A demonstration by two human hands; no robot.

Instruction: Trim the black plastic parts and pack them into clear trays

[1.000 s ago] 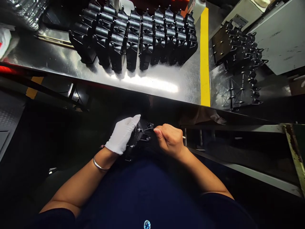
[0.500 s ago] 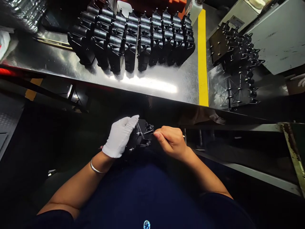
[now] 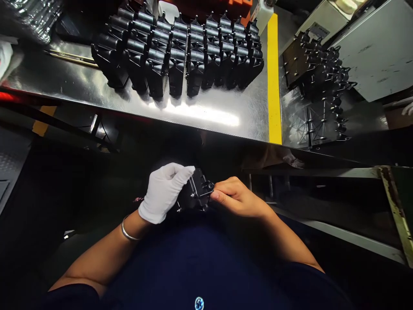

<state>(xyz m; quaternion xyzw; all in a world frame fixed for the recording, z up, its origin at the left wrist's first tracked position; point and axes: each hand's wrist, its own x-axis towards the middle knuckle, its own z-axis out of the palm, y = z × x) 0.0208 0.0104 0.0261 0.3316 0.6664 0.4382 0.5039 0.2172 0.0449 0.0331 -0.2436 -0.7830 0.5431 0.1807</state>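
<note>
My left hand (image 3: 164, 189), in a white glove, grips a black molded plastic part (image 3: 186, 196) between thumb and fingers, low in front of my body. The part has a flat face with thin ribs, shiny pegs and a round boss on its right side. My bare right hand (image 3: 238, 197) is closed in a pinch, its thumb and fingertips right at that boss. What lies between those fingertips, if anything, is hidden.
Rows of similar black parts (image 3: 177, 64) stand on the metal bench (image 3: 142, 105). Right of a yellow stripe (image 3: 273, 86) sit more black parts (image 3: 300, 64). A white bottle (image 3: 263, 17) and an orange bin (image 3: 222, 6) are behind. A metal frame (image 3: 335, 172) stands at right.
The black part has tilted and come slightly down and right with my left hand. My right hand has turned and moved down, its fingertips now against the part's edge.
</note>
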